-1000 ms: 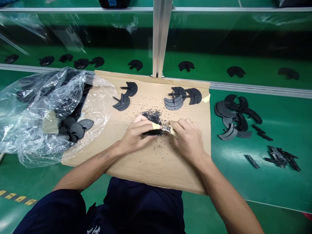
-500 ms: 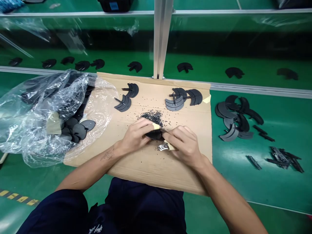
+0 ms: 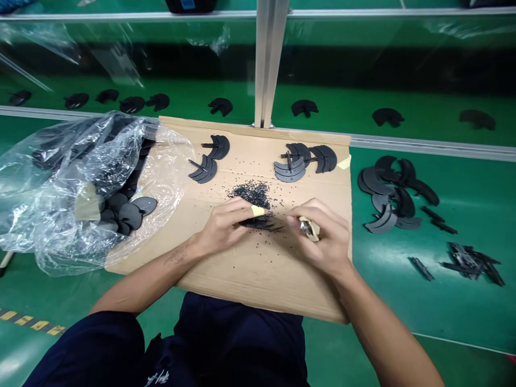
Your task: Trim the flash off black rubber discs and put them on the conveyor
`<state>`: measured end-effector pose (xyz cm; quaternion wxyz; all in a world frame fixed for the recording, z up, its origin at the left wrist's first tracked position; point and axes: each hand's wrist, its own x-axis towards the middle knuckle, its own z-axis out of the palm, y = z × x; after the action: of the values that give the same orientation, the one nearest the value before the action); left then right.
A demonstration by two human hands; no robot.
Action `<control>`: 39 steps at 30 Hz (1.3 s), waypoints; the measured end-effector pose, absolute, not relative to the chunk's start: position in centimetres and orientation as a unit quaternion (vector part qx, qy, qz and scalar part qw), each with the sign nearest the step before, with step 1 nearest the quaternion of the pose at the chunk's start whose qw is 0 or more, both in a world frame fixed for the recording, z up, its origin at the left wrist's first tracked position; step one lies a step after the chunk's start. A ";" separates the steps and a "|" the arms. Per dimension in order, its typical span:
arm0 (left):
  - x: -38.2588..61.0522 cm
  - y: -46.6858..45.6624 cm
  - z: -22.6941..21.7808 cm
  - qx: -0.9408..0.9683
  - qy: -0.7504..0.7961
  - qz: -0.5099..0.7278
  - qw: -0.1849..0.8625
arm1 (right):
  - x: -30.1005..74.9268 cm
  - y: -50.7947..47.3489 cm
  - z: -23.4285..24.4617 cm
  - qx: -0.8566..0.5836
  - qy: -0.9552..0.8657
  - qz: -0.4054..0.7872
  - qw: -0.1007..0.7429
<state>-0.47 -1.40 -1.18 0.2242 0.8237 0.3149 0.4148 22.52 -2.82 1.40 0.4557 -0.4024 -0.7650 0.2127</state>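
My left hand (image 3: pixel 226 226), with yellow tape round one finger, grips a black curved plastic piece (image 3: pixel 263 221) above the cardboard (image 3: pixel 242 274). Thin blade-like edges of the piece stick out toward the right. My right hand (image 3: pixel 322 234) is closed round a small metal hand tool, apparently nippers (image 3: pixel 307 228), with tan wrapping; its far end is hidden by the fingers. A gap separates this hand from the plastic piece. Just beyond my hands lies a pile of tiny black plastic bits (image 3: pixel 252 192), with more scattered around it.
A clear plastic bag (image 3: pixel 100 177) of black discs (image 3: pixel 129 215) covers the cardboard's left side. Fan-shaped black parts (image 3: pixel 205 169) lie at the cardboard's back. On the green table at right are curved pieces (image 3: pixel 381 183) and narrow black strips (image 3: pixel 470 260). A metal post (image 3: pixel 265 64) stands behind.
My right hand has drawn away to the right from the black piece, turning the tool with it. My left hand stays nearly in place, still holding the piece.
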 end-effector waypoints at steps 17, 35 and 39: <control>-0.1 -2.0 -0.9 0.787 0.290 0.471 0.272 | 22.4 -2.3 -0.3 -0.431 -0.856 0.056 0.280; 0.4 -2.2 -0.8 0.783 0.267 0.488 0.278 | 22.3 -2.7 -0.4 -0.472 -0.840 -0.009 0.268; 0.6 -2.3 -0.9 0.775 0.329 0.451 0.295 | 22.3 -2.3 -0.2 -0.479 -0.854 -0.020 0.200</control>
<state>0.61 -2.27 -0.89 0.2955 0.7749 0.3295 0.4512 22.27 -2.30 -0.18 0.1997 -0.4792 -0.8544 -0.0200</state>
